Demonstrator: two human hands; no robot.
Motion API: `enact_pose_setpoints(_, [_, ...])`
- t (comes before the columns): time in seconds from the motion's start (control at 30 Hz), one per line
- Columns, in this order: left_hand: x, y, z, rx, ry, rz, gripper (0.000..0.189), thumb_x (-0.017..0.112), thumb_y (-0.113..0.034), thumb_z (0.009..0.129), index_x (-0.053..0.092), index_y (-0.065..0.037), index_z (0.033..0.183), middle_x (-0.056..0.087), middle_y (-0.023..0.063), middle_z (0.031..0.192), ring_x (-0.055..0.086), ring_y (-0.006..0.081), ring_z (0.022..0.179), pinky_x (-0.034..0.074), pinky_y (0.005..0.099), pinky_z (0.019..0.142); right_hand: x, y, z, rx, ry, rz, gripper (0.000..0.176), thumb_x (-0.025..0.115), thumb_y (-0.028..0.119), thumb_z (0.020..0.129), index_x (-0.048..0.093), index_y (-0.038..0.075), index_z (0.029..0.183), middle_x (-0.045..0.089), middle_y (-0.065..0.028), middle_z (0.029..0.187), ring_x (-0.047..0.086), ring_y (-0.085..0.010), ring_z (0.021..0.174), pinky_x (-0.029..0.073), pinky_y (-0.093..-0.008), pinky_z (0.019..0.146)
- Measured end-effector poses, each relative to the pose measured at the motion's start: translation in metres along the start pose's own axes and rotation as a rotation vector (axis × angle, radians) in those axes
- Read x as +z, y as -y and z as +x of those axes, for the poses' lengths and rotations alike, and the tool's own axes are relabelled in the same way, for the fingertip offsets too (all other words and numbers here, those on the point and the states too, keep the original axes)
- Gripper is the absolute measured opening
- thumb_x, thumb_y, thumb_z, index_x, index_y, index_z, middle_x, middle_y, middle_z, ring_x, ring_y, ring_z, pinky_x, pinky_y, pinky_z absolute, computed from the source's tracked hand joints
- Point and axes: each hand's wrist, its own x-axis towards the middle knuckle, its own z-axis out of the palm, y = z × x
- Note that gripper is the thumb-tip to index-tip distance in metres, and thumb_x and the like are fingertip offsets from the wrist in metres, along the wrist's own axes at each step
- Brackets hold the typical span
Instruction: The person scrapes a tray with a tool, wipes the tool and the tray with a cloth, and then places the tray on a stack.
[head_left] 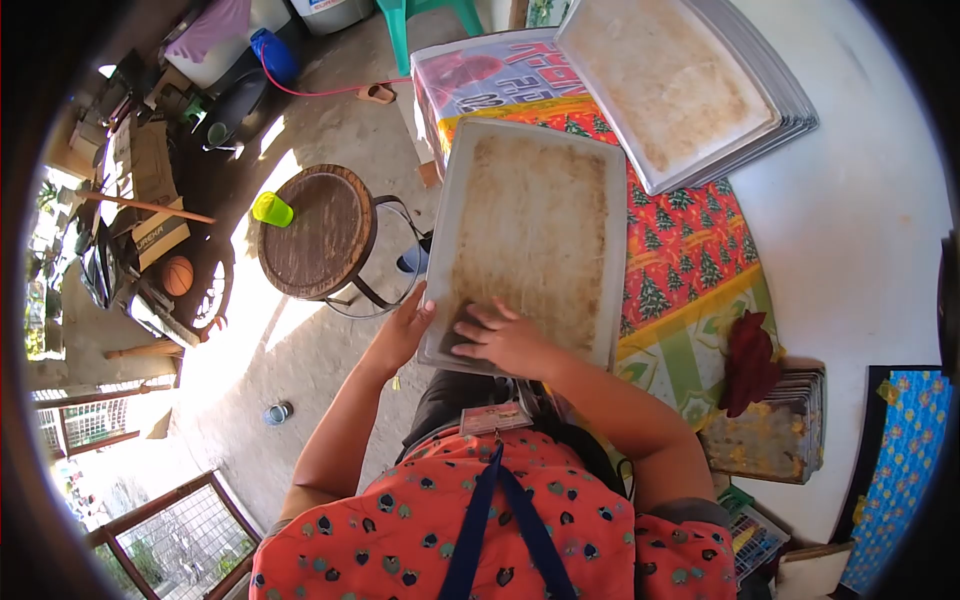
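A large baking tray point(535, 225) with a brown-stained surface lies in front of me, its near edge close to my lap. My left hand point(402, 328) grips its left edge near the lower corner. On the tray's lower left part, my right hand point(505, 338) presses down a dark pad point(466, 322) with the fingers spread over it. Most of the pad is hidden under the hand, so its exact kind cannot be made out. Further back on the right is a stack of similar trays point(670, 85), the top one also stained brown.
A table with a Christmas-tree-print cover point(690, 245) extends under the trays. At right sit a dark red cloth point(748, 362) and smaller stained trays point(765, 440). On the left stands a round wooden stool point(318, 235) with a lime-green cup point(272, 209); a basketball point(177, 276) lies beyond.
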Motion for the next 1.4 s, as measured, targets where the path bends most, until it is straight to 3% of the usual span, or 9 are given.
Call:
enact_pose_setpoints(0.13, [0.003,0.004,0.003,-0.040,0.032,-0.090,0.068,0.049,-0.045,0.094,0.028,-0.003,0.143,0.048,0.0233,0.131,0.049,0.0277,0.121,0.032,0.0394,0.104,-0.017,-0.071,-0.048,0.441,-0.038,-0.077,0.038,0.040,0.016,0.089,0.054,0.022,0.124,0.048,-0.0082,0.136,0.043,-0.0351,0.125,0.029,-0.0519,0.106])
enact_pose_setpoints(0.27, [0.023,-0.008,0.000,0.122,-0.088,0.772,0.082,0.062,-0.050,0.079,0.030,-0.008,0.143,0.035,0.0208,0.142,0.030,0.0381,0.134,0.016,0.0684,0.102,-0.017,-0.086,-0.071,0.697,-0.061,-0.133,0.044,0.038,0.011,0.089,0.046,0.013,0.132,0.047,-0.0173,0.134,0.048,-0.0425,0.117,0.038,-0.0493,0.100])
enact_pose_setpoints(0.47, [0.067,-0.040,-0.022,0.360,0.350,1.237,0.083,0.066,-0.044,0.076,0.030,-0.010,0.143,0.026,0.0230,0.147,0.017,0.0419,0.138,0.008,0.0708,0.103,-0.013,-0.009,-0.038,0.460,-0.050,-0.056,0.044,0.042,0.011,0.086,0.048,0.012,0.130,0.052,-0.0196,0.126,0.051,-0.0443,0.111,0.045,-0.0469,0.093])
enact_pose_setpoints(0.6, [0.084,-0.016,-0.021,0.587,0.267,1.299,0.070,0.056,-0.028,0.082,0.030,-0.008,0.143,0.028,0.0280,0.144,0.021,0.0442,0.136,0.009,0.0694,0.103,-0.009,-0.079,-0.001,0.586,-0.144,-0.128,0.045,0.045,0.010,0.085,0.049,0.015,0.130,0.048,-0.0172,0.132,0.049,-0.0438,0.114,0.045,-0.0442,0.093])
enact_pose_setpoints(0.77, [0.093,-0.011,-0.015,0.624,0.199,1.439,0.066,0.050,-0.043,0.088,0.033,-0.010,0.142,0.030,0.0286,0.142,0.030,0.0444,0.133,0.015,0.0657,0.105,-0.018,-0.188,0.064,0.692,-0.198,-0.176,0.041,0.042,0.011,0.088,0.050,0.016,0.128,0.049,-0.0183,0.130,0.050,-0.0441,0.112,0.046,-0.0447,0.091])
enact_pose_setpoints(0.83, [0.091,-0.018,-0.014,0.576,0.285,1.350,0.068,0.050,-0.046,0.087,0.034,-0.010,0.142,0.032,0.0287,0.141,0.030,0.0445,0.132,0.015,0.0654,0.105,-0.033,-0.192,0.087,0.758,-0.175,-0.119,0.039,0.042,0.013,0.089,0.050,0.015,0.127,0.051,-0.0181,0.127,0.052,-0.0442,0.109,0.047,-0.0459,0.088])
enact_pose_setpoints(1.0, [0.095,-0.012,-0.008,0.595,0.273,1.337,0.074,0.050,-0.055,0.083,0.037,-0.009,0.140,0.034,0.0305,0.138,0.031,0.0470,0.131,0.017,0.0634,0.106,-0.012,-0.093,0.110,0.416,-0.190,-0.255,0.040,0.043,0.011,0.088,0.049,0.007,0.127,0.052,-0.0226,0.120,0.055,-0.0486,0.102,0.050,-0.0464,0.083])
enact_pose_setpoints(1.33, [0.099,-0.004,-0.009,0.659,0.198,1.389,0.072,0.046,-0.056,0.085,0.041,-0.006,0.136,0.037,0.0333,0.135,0.033,0.0508,0.127,0.019,0.0629,0.105,-0.045,-0.198,0.158,0.844,-0.143,-0.122,0.035,0.038,0.016,0.092,0.053,0.004,0.121,0.058,-0.0264,0.114,0.060,-0.0493,0.095,0.052,-0.0506,0.079])
enact_pose_setpoints(1.4, [0.102,-0.002,-0.007,0.680,0.187,1.413,0.072,0.043,-0.056,0.085,0.041,-0.005,0.136,0.037,0.0337,0.134,0.033,0.0515,0.127,0.019,0.0629,0.106,-0.033,-0.187,0.169,0.844,-0.086,-0.052,0.039,0.040,0.018,0.091,0.050,0.004,0.125,0.048,-0.0291,0.126,0.052,-0.0527,0.107,0.046,-0.0558,0.085])
